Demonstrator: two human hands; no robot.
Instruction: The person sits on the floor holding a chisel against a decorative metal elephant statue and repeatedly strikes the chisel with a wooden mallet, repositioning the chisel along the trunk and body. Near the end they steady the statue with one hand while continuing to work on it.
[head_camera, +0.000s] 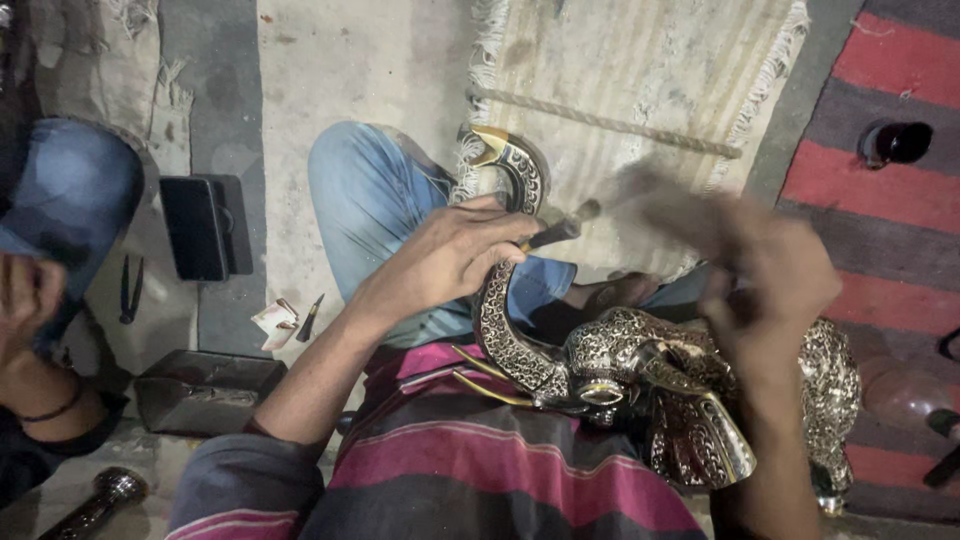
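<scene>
Metal elephant figure (640, 390) on lap, left hand (450, 255) pinching chisel (555, 232), right hand (770, 270) blurred, grip unclear.

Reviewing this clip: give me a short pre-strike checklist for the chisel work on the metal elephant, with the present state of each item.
1. Left hand grips the chisel: ok.
2. Chisel tip set against the elephant's trunk: cannot tell, fingers hide it.
3. Right hand holding a striking tool: cannot tell, motion blur.
4. Metal elephant resting on the lap: ok.
5. Neighbouring person's knee apart from the work: ok.
</scene>
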